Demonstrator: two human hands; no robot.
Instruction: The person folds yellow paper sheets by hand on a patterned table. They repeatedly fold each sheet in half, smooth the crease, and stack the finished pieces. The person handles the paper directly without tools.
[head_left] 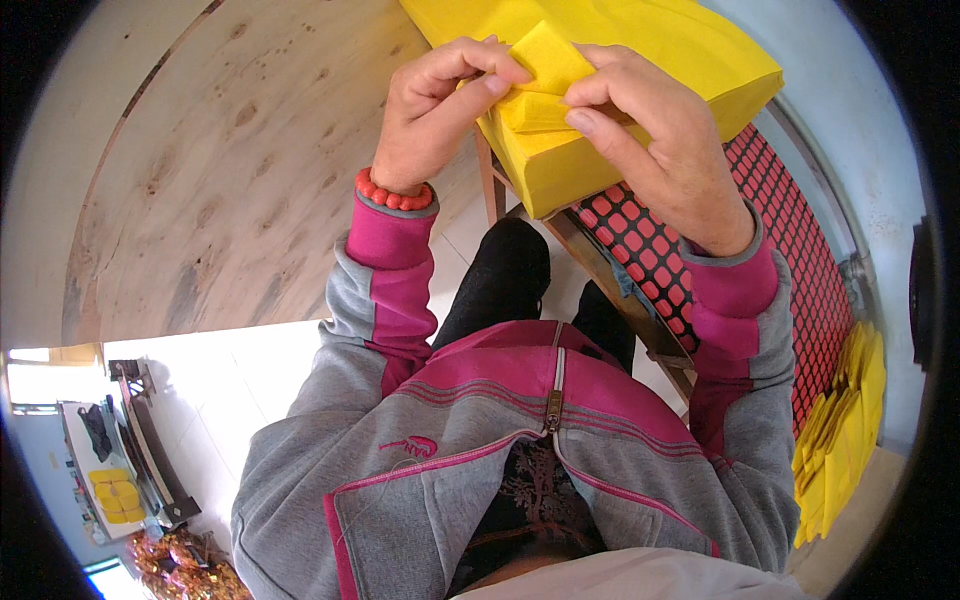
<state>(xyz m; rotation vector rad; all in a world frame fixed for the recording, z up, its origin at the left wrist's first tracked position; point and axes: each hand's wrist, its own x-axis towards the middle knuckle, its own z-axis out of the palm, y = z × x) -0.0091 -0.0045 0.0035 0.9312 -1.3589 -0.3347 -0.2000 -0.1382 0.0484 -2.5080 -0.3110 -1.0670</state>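
Note:
A small folded yellow sheet (548,62) is pinched between both my hands above a thick yellow stack or block (560,168). My left hand (430,112) closes thumb and forefinger on the left edge of the folded sheet. On that wrist is a red bead bracelet (393,197). At the right edge, my right hand (662,128) grips the folded layers between thumb and fingers. Several layers show along the fold's lower side. Whether the sheet is cloth or paper, I cannot tell. The other fingers are partly hidden behind it.
A large wooden board (220,180) fills the left. The yellow block rests at the end of a surface with a red and black grid pattern (800,262), against a pale blue wall. Folded yellow pieces (842,425) lie at the right. Far left, a table holds a yellow bundle (117,496).

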